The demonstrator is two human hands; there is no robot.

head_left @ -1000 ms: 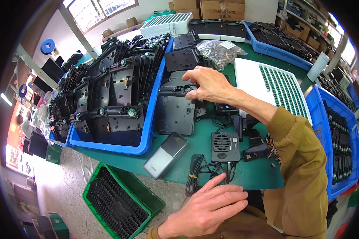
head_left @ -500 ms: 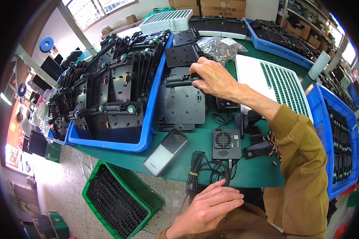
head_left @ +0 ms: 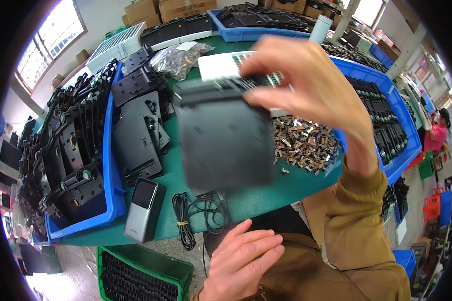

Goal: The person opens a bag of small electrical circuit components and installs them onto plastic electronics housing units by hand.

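Note:
My right hand is closed on the top edge of a flat black plastic panel. The panel hangs in the air above the green table, smeared by motion. Low in front of me, over my lap, my left hand has its fingers stretched out and holds nothing. Several more black plastic panels lie stacked to the left of the raised one. Beyond my right wrist, a heap of small metal and brown parts lies on the table. The raised panel hides part of the tabletop and the white tray behind it.
Blue bins of black parts stand at the left, far back and right. A grey power bank and a coiled black cable sit near the front edge. On the floor is a green crate. A person is far right.
My right hand has lifted a black panel off the stack and carried it toward me. The view has swung right. My left hand stays low with fingers stretched.

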